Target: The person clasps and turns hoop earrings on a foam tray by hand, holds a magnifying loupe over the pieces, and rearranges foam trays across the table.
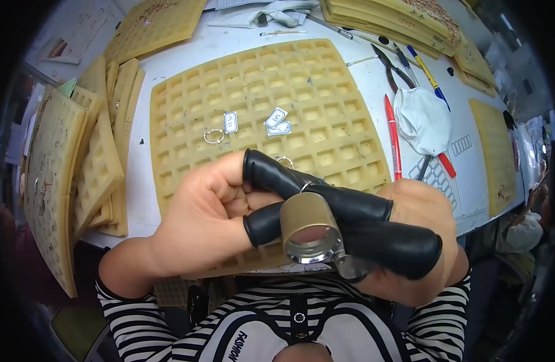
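Note:
My left hand, with black finger cots on thumb and forefinger, is closed in a pinch at the middle of the view. Between the meeting fingertips shows a bit of a small silver ring, mostly hidden. My right hand, also in black finger cots, is closed around a brass-coloured folding loupe, held lens up just in front of the ring. Beneath both hands lies a yellow pocketed tray. On it rest another silver ring, a ring partly covered by my fingers, and small paper tags.
Stacked yellow trays stand at the left, and more at the back right. Right of the tray lie a red pen, pliers, a blue and yellow pen and a white cloth item.

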